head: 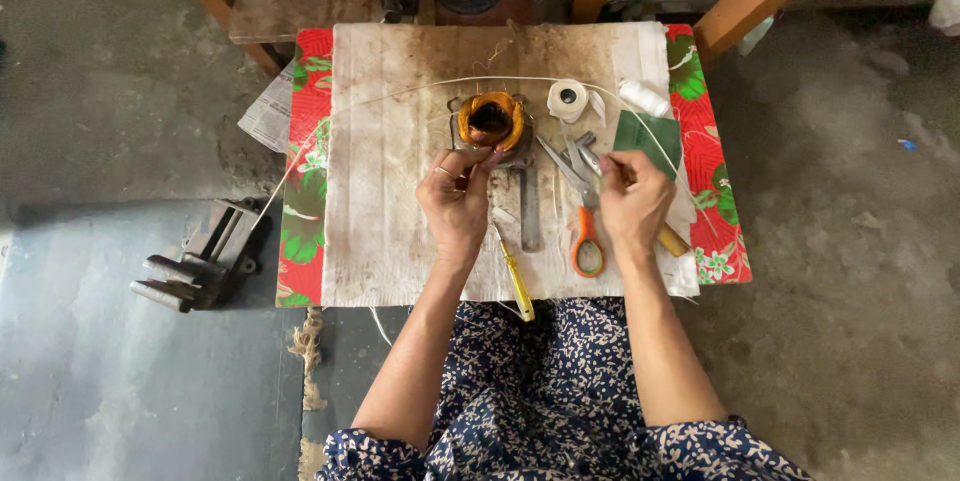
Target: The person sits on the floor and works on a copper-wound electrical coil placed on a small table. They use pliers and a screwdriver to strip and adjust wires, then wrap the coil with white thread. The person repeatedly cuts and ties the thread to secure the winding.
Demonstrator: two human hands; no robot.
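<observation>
From my feed, head cam looks straight down on a low table w/ a red floral cover and a stained whitish cloth over the middle. No real containers here; closest thing is the motor stator, a metal ring w/ copper-coloured windings packed round its inside and a dark open bore in the centre, bore facing up at me. It sits at the cloth's upper middle, just ahead of the left hand. Left hand is curled, thumb and fingertips pinched together right at the stator's near rim; can't tell exactly what's in the pinch, prob. the white cord. That cord arcs wide across the top of the cloth, from the left edge over the stator and down toward the right hand. Right hand is closed around a wooden-handled tool; handle end sticks out lower-right, so its long axis runs diag., lower-right to upper-left. Btwn the hands: orange-handled scissors, blades pointing away from me and up-left, long axis nearly vertical in frame. Yellow-handled screwdriver lies near the table's front edge, axis also near-vertical, slightly tilted. Behind: white tape roll, white thread spool, green card. A metal vise sits on the floor left of the table.
</observation>
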